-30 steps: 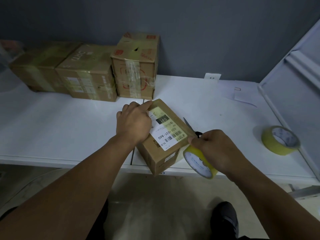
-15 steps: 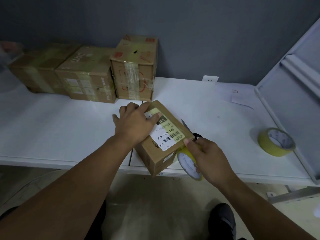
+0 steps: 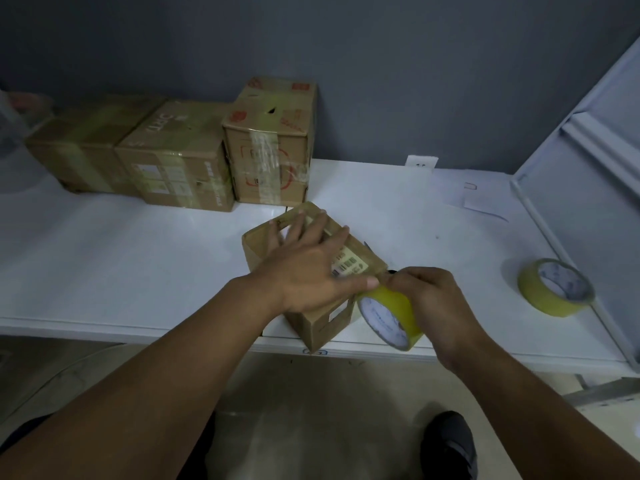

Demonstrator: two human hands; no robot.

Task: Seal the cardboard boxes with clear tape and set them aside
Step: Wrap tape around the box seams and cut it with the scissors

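A small cardboard box (image 3: 323,325) with a white barcode label sits at the table's front edge. My left hand (image 3: 311,268) lies flat on its top, fingers straight and spread, thumb at the near right corner. My right hand (image 3: 429,299) grips a yellowish roll of clear tape (image 3: 389,315), held against the box's right side at the top edge. Three taped boxes stand in a row at the back left: a dim box (image 3: 79,154), a middle box (image 3: 176,168) and a taller box (image 3: 272,147).
A second tape roll (image 3: 554,287) lies on the white table (image 3: 121,258) at the right. Scissors (image 3: 391,271) peek out behind the small box. White panels (image 3: 588,140) lean at the right. Paper scraps (image 3: 474,199) lie at the back. My shoe (image 3: 448,441) shows below.
My left hand has slid forward over the box top and flattened, covering most of the label. My right hand has kept the roll at the box's near right corner.
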